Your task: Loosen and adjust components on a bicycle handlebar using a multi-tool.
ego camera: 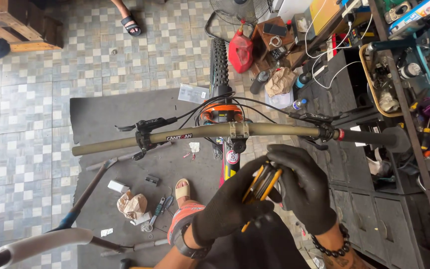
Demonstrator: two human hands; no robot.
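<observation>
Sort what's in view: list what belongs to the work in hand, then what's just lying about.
In hand:
- left hand and right hand, both gloved, on an orange-and-black tool
- handlebar just ahead
- stem
- front tyre

Lying about:
- crumpled paper on the mat
- pliers
- red can
- fan
- bottle

A checkered tile floor [36,99] in grey and cream runs across the room, with a dark rubber mat [125,112] spread over it. A wooden pallet [18,22] sits top left (partly cut off). Dark cabinets [369,199] and cluttered shelves [414,60] line the right side, near a standing fan [240,10].
</observation>
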